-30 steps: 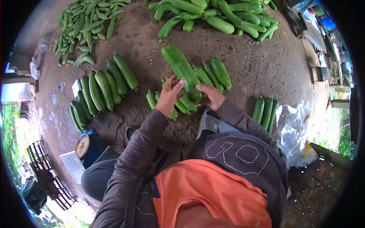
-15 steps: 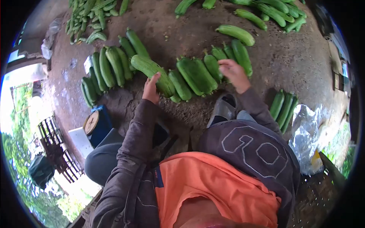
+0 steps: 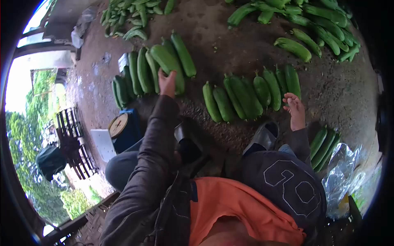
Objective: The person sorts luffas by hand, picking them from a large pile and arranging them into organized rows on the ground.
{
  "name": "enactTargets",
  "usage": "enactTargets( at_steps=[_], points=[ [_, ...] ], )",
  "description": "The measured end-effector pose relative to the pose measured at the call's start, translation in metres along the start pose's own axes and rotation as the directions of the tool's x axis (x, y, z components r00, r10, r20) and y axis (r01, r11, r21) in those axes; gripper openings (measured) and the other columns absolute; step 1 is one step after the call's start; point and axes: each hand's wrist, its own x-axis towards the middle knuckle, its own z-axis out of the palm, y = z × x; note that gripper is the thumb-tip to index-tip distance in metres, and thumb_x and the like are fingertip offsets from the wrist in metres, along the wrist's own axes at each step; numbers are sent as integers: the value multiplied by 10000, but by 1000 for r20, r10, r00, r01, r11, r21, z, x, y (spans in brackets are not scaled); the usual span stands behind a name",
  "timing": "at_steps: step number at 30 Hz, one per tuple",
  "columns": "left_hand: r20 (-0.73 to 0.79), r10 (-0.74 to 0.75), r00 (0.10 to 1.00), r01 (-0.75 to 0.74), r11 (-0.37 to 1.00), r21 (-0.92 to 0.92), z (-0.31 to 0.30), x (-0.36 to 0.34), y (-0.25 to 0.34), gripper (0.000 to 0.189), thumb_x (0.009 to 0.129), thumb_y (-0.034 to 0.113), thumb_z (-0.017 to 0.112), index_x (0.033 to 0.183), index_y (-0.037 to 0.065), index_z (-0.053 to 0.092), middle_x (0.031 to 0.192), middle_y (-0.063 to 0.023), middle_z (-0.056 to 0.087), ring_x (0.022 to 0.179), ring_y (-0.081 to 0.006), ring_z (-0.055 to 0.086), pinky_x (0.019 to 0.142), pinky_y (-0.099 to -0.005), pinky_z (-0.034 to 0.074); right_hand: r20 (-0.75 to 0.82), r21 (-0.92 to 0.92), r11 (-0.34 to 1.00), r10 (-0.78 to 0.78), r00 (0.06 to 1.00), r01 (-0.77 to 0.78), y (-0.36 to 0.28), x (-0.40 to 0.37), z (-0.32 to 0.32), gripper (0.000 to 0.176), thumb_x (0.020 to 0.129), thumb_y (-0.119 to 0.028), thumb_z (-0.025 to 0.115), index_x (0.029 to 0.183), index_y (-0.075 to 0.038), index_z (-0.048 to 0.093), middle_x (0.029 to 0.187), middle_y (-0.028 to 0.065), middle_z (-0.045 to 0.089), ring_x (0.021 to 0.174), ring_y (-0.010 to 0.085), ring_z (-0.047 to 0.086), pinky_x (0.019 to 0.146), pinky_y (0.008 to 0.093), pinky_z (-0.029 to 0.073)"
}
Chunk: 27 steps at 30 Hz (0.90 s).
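My left hand point(image 3: 167, 85) is closed around the lower part of a pale green, long gourd point(image 3: 166, 60). That gourd slants over the right end of the left row, partly covering the darker gourds point(image 3: 143, 71) behind it. My right hand point(image 3: 296, 111) hovers just below the right end of the other row, near the rightmost gourd point(image 3: 292, 82). Its fingers are loosely curled and apart, with nothing visible between them. Between my hands the second row of gourds point(image 3: 242, 96) lies side by side on the ground, stems pointing away from me.
A blue dial scale point(image 3: 130, 131) stands left of my knee. Three gourds point(image 3: 324, 147) lie at the right beside clear plastic sheeting point(image 3: 342, 168). Farther off are a heap of gourds point(image 3: 328, 28) and a pile of smaller green vegetables point(image 3: 131, 14).
My left hand has carried the pale gourd from the second row's left end to the left row. My right hand has drawn back from the second row's right end. The view has shifted.
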Motion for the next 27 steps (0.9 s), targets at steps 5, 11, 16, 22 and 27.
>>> enactTargets(
  at_steps=[5, 11, 16, 22, 27],
  points=[
    [82, 41, 996, -48, 996, 80, -5, 82, 0, 374, 833, 76, 607, 1174, -5, 476, 1052, -96, 597, 877, -177, 582, 749, -312, 476, -6, -273, 947, -180, 984, 172, -6, 46, -20, 308, 847, -213, 631, 1105, -49, 592, 979, 40, 621, 963, 149, 583, 804, 290, 451],
    [-10, 101, 995, -73, 781, 620, -8, 120, -15, 735, 786, 274, 657, 1339, -67, 314, 1175, -208, 552, 1059, -257, 552, 886, -326, 430, 136, -926, 196, -626, 768, 324, -58, 153, -45, 423, 788, -201, 682, 1179, -114, 543, 1139, 88, 547, 1077, 283, 519, 949, 410, 415],
    [25, 51, 998, -54, 720, 691, -23, 107, -3, 744, 785, 325, 641, 1352, -34, 321, 1213, -234, 531, 1108, -321, 535, 932, -363, 405, 337, -934, -87, -539, 772, 348, -48, 226, -50, 672, 737, -232, 722, 1330, -197, 409, 1314, 96, 430, 1164, 322, 457, 996, 479, 385],
    [182, 170, 968, -239, 430, 870, -16, 105, -16, 777, 777, 349, 642, 1341, -69, 309, 1284, -282, 432, 1178, -391, 438, 990, -417, 355, 166, -985, -8, -312, 936, 172, -45, 228, -51, 711, 730, -350, 712, 1341, -178, 390, 1293, 132, 473, 1176, 315, 480, 936, 485, 433],
    [185, 219, 958, -255, 353, 900, -15, 99, -18, 770, 783, 339, 618, 1343, -82, 299, 1276, -287, 413, 1187, -406, 401, 1006, -431, 328, -107, -953, 304, -288, 952, -16, -36, 185, -106, 749, 691, -457, 706, 1250, -30, 451, 1120, 225, 566, 1079, 355, 539, 896, 441, 441]
  ],
)
